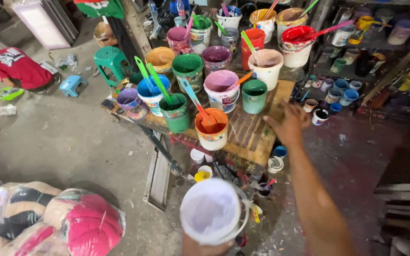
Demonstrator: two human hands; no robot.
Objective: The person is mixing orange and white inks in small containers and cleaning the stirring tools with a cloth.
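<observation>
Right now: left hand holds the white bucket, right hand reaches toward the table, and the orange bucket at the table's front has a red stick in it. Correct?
Not quite. In the head view the stick in the orange bucket is blue, not red. The rest holds: left hand holds the white bucket, right hand reaches toward the table.

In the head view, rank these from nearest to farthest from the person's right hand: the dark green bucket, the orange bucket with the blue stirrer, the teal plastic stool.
From the right hand:
1. Dark green bucket, just left on the bench.
2. Orange bucket, farther left at the bench's front edge.
3. Teal stool, far left on the floor.

left hand (pixel 208 247) holding white bucket (pixel 212 211) — right hand (pixel 288 124) outstretched
</observation>
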